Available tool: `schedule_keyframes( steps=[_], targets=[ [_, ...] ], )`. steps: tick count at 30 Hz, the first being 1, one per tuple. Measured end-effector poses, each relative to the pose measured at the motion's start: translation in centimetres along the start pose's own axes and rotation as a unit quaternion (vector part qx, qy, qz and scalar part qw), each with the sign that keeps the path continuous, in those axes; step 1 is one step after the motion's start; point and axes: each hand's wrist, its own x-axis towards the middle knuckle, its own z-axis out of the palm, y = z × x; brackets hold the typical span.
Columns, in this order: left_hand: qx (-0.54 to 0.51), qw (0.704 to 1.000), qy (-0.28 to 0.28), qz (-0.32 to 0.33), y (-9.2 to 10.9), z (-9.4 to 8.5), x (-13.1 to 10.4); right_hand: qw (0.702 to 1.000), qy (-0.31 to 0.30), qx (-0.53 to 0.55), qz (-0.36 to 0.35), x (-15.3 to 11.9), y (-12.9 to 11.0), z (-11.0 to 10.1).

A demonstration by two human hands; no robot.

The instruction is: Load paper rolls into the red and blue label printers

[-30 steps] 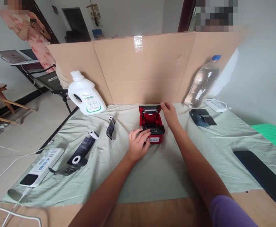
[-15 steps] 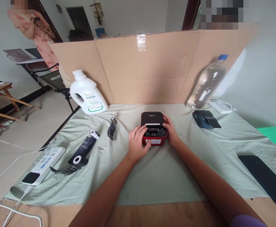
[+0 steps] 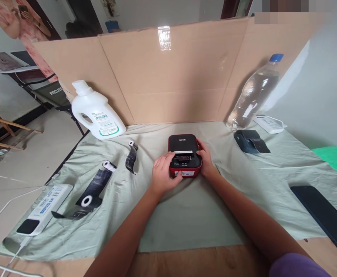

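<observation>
A small red-and-black label printer rests on the green cloth in front of me. My left hand wraps its left front corner, with the thumb at the front face and the fingers along the left edge. On the opposite side, my right hand grips the printer, its thumb on the top edge and the other fingers partly hidden behind the side. A short dark strip shows in the slot on top. Left of the printer lie rolls of black-printed paper, partly unrolled, and a smaller roll.
A white detergent jug and a water bottle lean against the cardboard screen. A black portable printer and a dark phone lie at right. A white power bank with a cable lies at left. A person stands beyond.
The camera view has shifted slightly, so the objects at left appear further left. My left fingers have slid a little off the printer's top toward its left edge; both hands stay on it.
</observation>
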Motion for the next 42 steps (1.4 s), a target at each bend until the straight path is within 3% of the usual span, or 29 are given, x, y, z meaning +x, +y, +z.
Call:
schedule_keyframes(
  steps=[9,17,29,42],
  targets=[
    [-0.065,0.997,0.018,0.029,-0.8,0.7,-0.6,0.977,0.003,0.212,-0.034,-0.6,1.0,0.3],
    [-0.068,0.997,0.019,-0.015,-0.7,0.6,-0.5,0.980,0.009,0.197,-0.003,0.4,2.1,-0.4],
    [-0.101,0.994,0.031,0.001,-1.0,1.0,-0.7,0.972,-0.011,0.233,-0.006,-0.4,1.3,-0.1],
    [-0.110,0.991,0.017,-0.080,-1.4,0.1,-0.9,0.969,-0.020,0.245,0.024,0.0,1.3,-0.3]
  ],
)
